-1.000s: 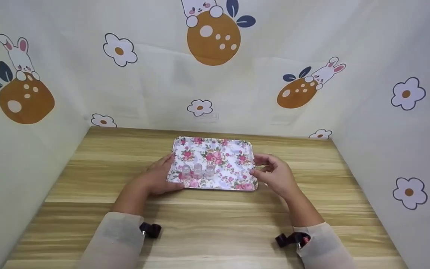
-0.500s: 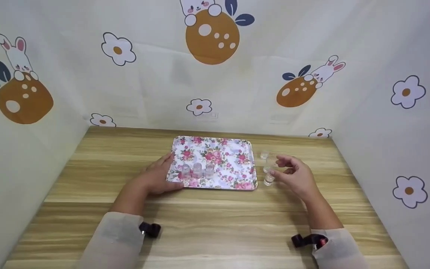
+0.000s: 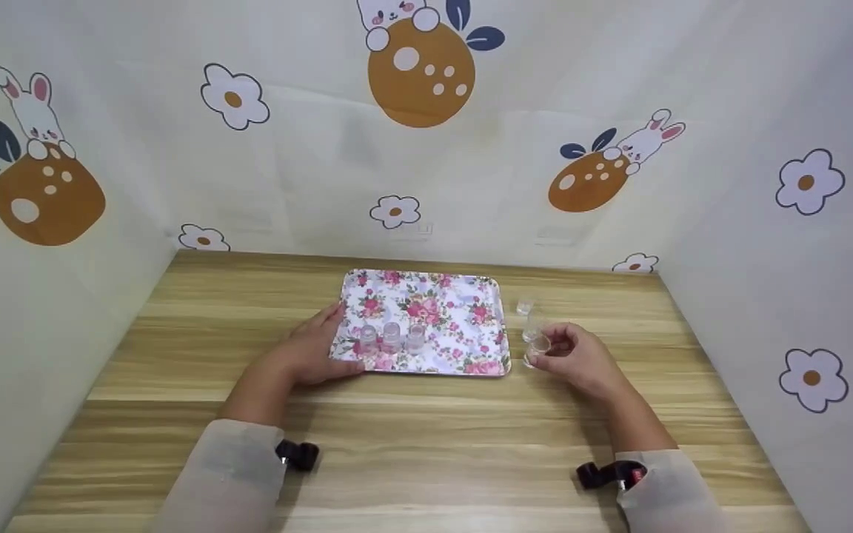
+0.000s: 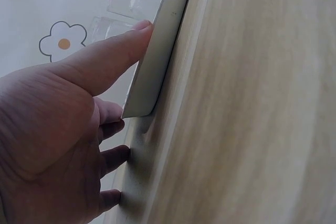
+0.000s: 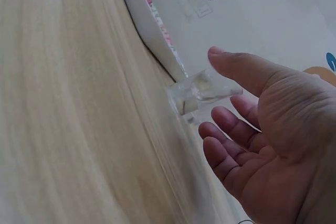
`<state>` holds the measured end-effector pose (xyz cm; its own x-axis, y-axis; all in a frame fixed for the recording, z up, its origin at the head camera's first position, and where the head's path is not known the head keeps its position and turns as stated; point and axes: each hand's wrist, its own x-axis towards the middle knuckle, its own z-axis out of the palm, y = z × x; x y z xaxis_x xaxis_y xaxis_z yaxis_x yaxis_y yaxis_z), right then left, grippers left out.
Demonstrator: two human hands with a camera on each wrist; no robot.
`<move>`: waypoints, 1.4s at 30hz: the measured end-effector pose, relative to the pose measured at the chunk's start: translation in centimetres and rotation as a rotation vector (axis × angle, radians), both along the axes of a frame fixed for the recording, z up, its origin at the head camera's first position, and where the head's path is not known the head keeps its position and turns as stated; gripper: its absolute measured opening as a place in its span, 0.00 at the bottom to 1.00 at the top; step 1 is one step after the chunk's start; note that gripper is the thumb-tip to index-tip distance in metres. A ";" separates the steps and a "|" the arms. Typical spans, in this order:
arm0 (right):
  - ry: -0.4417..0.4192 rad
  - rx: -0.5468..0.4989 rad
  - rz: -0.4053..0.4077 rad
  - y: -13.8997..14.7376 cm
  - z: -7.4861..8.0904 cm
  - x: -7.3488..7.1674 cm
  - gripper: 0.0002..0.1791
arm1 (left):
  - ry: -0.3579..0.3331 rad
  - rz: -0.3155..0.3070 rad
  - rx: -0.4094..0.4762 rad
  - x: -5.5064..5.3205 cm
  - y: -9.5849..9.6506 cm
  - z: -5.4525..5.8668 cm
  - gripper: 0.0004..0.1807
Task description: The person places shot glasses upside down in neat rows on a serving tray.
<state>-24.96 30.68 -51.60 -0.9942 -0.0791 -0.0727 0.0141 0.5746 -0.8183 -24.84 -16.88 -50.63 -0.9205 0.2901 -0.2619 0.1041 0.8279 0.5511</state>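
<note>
A white tray (image 3: pixel 460 326) with pink flowers lies on the table, three small clear shot glasses (image 3: pixel 392 337) standing at its front left. My left hand (image 3: pixel 312 354) grips the tray's near left corner, thumb (image 4: pixel 113 59) against the front rim and fingers along the left side. To the right of the tray, my right hand (image 3: pixel 583 364) holds another clear shot glass (image 5: pixel 202 92) between thumb and fingers, by its upper part. That glass appears upright, its base at or close to the tabletop; contact is unclear. Behind it stand two more clear glasses (image 3: pixel 525 306), the nearer one partly overlapped.
The wood-grain table (image 3: pixel 426 459) reaches back to a cream cloth wall (image 3: pixel 308 163) printed with rabbits, oranges and flowers. Cloth also closes off the left and right sides. A small black device (image 3: pixel 299 455) sits on each sleeve cuff.
My right hand has left the tray's right edge, moved right, and taken hold of the nearest shot glass there. My left hand and the tray have stayed put.
</note>
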 end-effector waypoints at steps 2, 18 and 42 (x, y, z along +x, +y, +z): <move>-0.008 0.009 0.014 0.1 -0.3 -0.1 0.31 | -0.001 0.002 0.002 0.0 0.0 0.1 0.66; -0.004 0.107 0.078 0.2 -0.9 0.0 0.16 | -0.016 0.012 0.005 0.0 0.0 0.2 0.67; 0.064 -0.097 0.009 -3.5 3.1 -0.9 0.22 | -0.029 0.000 -0.012 0.1 -0.1 0.3 0.68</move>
<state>-25.81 27.19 -48.51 -0.9958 -0.0914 -0.0004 -0.0449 0.4925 -0.8692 -24.79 -16.96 -50.31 -0.9124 0.2867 -0.2923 0.0880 0.8345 0.5440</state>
